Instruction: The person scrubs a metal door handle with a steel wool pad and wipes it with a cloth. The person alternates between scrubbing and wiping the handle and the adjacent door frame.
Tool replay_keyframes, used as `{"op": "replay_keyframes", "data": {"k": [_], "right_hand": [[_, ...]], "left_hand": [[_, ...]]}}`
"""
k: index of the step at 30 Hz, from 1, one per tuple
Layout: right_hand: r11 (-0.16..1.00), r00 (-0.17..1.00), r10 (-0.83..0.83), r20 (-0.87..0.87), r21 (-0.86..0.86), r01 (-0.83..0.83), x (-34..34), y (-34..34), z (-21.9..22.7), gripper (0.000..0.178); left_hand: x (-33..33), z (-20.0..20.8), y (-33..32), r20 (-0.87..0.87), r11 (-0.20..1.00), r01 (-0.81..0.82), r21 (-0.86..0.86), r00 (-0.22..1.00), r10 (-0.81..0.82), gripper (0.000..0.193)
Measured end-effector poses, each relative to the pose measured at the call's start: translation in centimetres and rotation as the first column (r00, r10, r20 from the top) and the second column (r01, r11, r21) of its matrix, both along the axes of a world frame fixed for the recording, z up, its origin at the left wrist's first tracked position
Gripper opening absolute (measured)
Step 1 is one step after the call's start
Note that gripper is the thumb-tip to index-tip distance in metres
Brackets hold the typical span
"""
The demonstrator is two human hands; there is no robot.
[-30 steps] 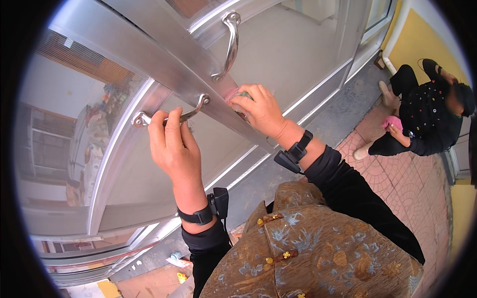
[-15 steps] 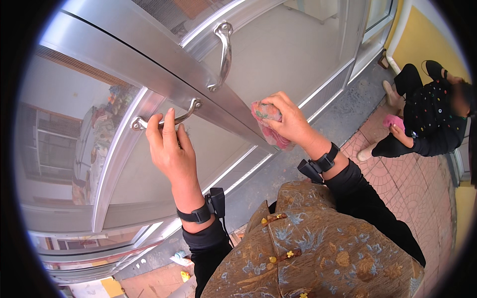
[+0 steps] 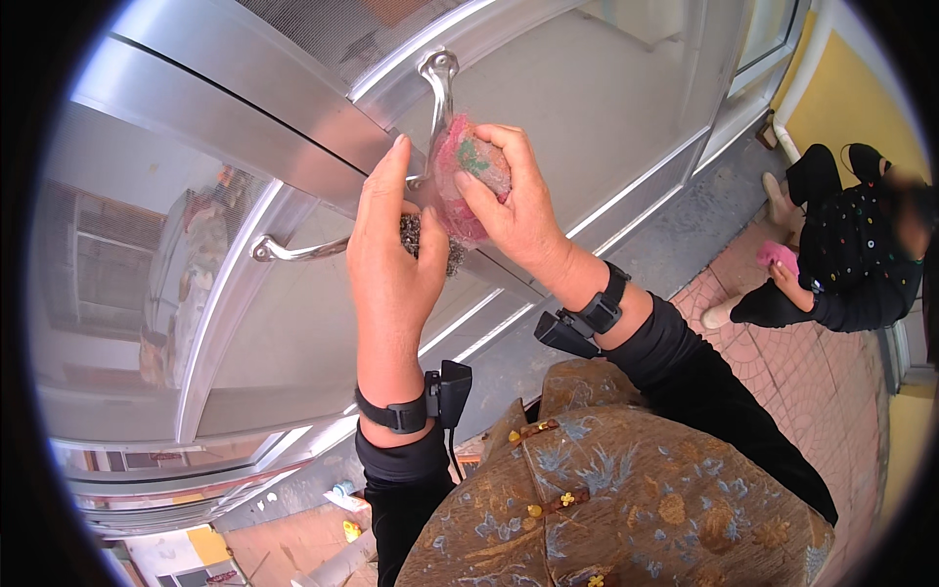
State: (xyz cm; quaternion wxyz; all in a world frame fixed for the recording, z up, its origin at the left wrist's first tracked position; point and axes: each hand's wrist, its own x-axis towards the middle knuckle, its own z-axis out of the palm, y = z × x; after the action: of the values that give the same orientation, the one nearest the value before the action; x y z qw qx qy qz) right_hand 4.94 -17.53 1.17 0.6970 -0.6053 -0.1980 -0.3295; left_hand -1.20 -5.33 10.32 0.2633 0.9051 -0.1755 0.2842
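Observation:
In my left hand is a dark, curly steel wool scrubber, held between the thumb and fingers at the meeting edges of a metal double door. My right hand grips a bunched pink cloth with a green patch, close beside the scrubber. The cloth covers part of the lower end of the upper curved metal handle. Behind my left fingers, the other door handle is partly hidden.
At the right, another person in dark clothes holds a pink cloth. A yellow wall with a white pipe stands behind. Pink patterned tiles lie on my right. Small litter lies at lower left.
My left hand has moved right off the lower handle, and the steel wool scrubber now shows. My right hand has carried the pink cloth up and left to the upper handle.

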Motion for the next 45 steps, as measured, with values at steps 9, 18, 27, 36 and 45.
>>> {"op": "replay_keyframes", "data": {"k": [9, 18, 27, 36, 45], "right_hand": [[0.761, 0.959, -0.170, 0.227, -0.589, 0.274, 0.9, 0.3, -4.9, 0.035], [0.823, 0.904, 0.068, -0.421, -0.489, -0.289, -1.4, -5.6, -9.4, 0.027], [0.927, 0.961, 0.136, -0.241, -0.310, -0.209, -0.7, -7.7, -1.8, 0.031], [0.905, 0.978, -0.065, 0.200, -0.401, 0.142, 0.4, 0.8, -4.3, 0.038], [0.759, 0.991, 0.066, -0.112, -0.639, -0.123, -1.2, -1.3, -10.0, 0.020]], "left_hand": [[0.8, 0.4, -0.4, -0.155, 0.998, 0.004, 0.067, 0.988, 0.006, 0.077], [1.0, -2.2, -0.6, -0.087, 0.998, -0.056, -0.001, 0.995, 0.056, 0.068], [-0.4, -3.8, 0.5, 0.143, 0.975, -0.194, -0.105, 0.968, 0.208, 0.052], [-1.6, -3.7, 1.1, 0.166, 0.970, -0.225, -0.092, 0.957, 0.238, 0.048], [-1.7, -3.3, 1.5, 0.178, 0.976, -0.189, -0.108, 0.962, 0.206, 0.050]]}}
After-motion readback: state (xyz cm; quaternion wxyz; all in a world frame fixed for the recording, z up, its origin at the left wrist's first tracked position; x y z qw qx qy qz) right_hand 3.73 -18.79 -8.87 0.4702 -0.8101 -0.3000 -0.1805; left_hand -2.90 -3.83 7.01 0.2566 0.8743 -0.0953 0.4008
